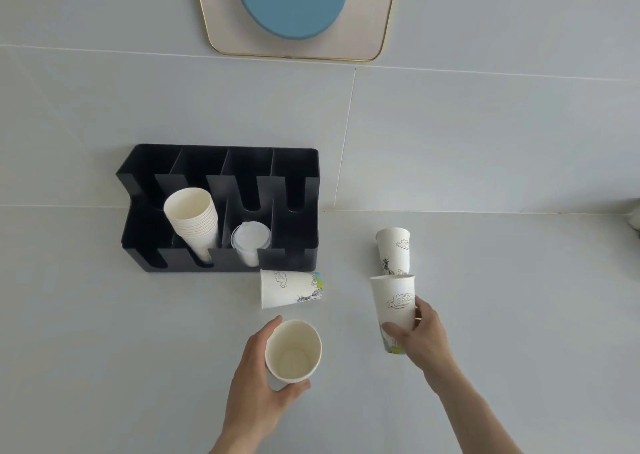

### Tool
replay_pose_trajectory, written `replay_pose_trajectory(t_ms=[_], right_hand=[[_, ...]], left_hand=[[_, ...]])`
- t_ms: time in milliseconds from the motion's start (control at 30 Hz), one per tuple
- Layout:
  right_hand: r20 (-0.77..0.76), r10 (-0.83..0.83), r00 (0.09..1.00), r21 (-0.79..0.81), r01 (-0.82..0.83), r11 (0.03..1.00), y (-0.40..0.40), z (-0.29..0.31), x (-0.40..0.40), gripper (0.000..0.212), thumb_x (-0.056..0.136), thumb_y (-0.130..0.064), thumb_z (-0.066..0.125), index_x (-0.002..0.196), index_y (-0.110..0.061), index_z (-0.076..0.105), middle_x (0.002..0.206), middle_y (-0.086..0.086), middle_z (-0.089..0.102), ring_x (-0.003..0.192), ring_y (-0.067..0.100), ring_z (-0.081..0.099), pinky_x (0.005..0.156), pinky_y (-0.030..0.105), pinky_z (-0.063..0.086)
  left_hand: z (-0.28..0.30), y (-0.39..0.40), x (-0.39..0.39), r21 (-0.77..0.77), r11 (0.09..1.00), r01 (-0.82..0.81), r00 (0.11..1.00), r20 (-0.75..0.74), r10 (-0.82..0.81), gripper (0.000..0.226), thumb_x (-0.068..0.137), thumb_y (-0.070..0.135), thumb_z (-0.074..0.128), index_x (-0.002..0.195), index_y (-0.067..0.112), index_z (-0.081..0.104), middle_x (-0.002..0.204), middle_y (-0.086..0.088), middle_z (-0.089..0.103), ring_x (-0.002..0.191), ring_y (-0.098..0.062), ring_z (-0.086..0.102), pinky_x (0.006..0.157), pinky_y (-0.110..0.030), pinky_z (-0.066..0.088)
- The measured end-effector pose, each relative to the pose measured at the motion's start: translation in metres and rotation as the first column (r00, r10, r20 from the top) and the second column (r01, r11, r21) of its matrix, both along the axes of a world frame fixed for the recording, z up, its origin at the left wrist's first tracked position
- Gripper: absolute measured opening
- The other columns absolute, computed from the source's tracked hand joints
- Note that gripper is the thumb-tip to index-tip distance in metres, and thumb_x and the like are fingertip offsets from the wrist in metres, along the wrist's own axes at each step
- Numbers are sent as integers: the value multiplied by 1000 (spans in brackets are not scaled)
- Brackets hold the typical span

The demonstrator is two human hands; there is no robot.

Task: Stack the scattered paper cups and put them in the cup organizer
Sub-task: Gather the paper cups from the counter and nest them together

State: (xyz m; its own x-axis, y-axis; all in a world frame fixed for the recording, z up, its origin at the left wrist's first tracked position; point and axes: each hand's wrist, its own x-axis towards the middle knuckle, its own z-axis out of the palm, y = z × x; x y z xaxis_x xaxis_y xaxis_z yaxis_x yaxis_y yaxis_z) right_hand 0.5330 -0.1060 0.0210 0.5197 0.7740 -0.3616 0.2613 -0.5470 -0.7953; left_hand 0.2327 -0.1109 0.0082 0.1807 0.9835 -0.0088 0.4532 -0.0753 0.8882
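Gathering step: left hand wrapped around an upright paper cup, mouth open to camera; right hand closed around a second printed cup, fingers and thumb on its lower wall. Next likely needs nesting one into the other, rims aligned. Two more loose on the counter: one on its side just before the black cup organizer, one upright behind the right-hand cup. Organizer already holds a tilted cup stack and clear lids.
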Motion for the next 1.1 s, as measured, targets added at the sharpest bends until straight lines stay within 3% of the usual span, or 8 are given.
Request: replay_pose_trajectory(t_ms=[100, 200, 267, 367, 467, 600, 700, 1100], right_hand=[[-163, 102, 981, 195, -70, 978, -5, 43, -41, 60, 70, -21, 87, 121, -33, 55, 115, -6, 71, 101, 9, 71, 65, 19, 56], [-207, 275, 939, 361, -188, 914, -11, 73, -77, 71, 63, -25, 89, 124, -36, 55, 112, -9, 75, 105, 6, 72, 81, 27, 62], [-161, 369, 915, 420, -275, 865, -15, 79, -96, 76, 64, -22, 92, 128, -34, 54, 117, -13, 72, 111, 6, 69, 90, 21, 57], [-16, 420, 907, 404, -379, 833, -17, 68, -118, 76, 62, -26, 92, 125, -39, 53, 116, -19, 66, 112, 0, 63, 84, 8, 49], [41, 447, 894, 327, -435, 839, -21, 49, -127, 74, 61, -30, 89, 123, -41, 51, 114, -19, 66, 108, 0, 63, 81, 11, 50], [108, 526, 844, 281, -533, 798, -29, 30, -125, 99, 69, -37, 90, 152, -33, 37, 143, -26, 51, 133, -4, 48, 105, 17, 42], [116, 545, 831, 259, -555, 791, -32, 28, -122, 114, 67, -56, 88, 159, -30, 27, 146, -29, 43, 138, -5, 42, 108, 19, 40], [284, 586, 759, 186, -643, 743, -24, 35, -123, 91, 77, -49, 77, 156, -28, 37, 147, -19, 49, 130, 2, 52, 107, 29, 46]], left_hand=[[0, 1, 2, -14, 1000, -15, 1000, -13, 15, 103, 56, 37, 93, 136, 62, 33, 135, 39, 43, 121, 14, 46, 92, -18, 43], [-3, 0, 2, -12, 999, -32, 999, -22, 32, 103, 53, 44, 90, 136, 65, 32, 135, 39, 43, 120, 14, 48, 90, -16, 44], [-5, 0, 2, -16, 999, -41, 999, -28, 41, 104, 51, 47, 91, 137, 62, 34, 136, 36, 46, 118, 12, 51, 88, -18, 47], [-7, 0, 2, -22, 998, -52, 998, -24, 52, 103, 50, 46, 93, 136, 59, 38, 134, 33, 51, 116, 11, 55, 84, -18, 51], [-7, -1, 4, -29, 997, -71, 997, -13, 70, 95, 50, 47, 90, 127, 65, 38, 131, 32, 54, 114, 10, 58, 82, -17, 50], [-6, -1, 6, -22, 996, -83, 996, -21, 83, 98, 49, 40, 91, 126, 67, 37, 132, 37, 50, 117, 17, 52, 82, -12, 45], [-6, 0, 6, -25, 997, -69, 997, -31, 68, 104, 51, 31, 95, 136, 56, 39, 135, 38, 47, 120, 19, 48, 85, -10, 43], [3, -1, 5, -36, 998, -55, 998, -43, 53, 111, 57, 27, 90, 136, 68, 23, 138, 41, 40, 120, 25, 41, 85, -4, 40]])
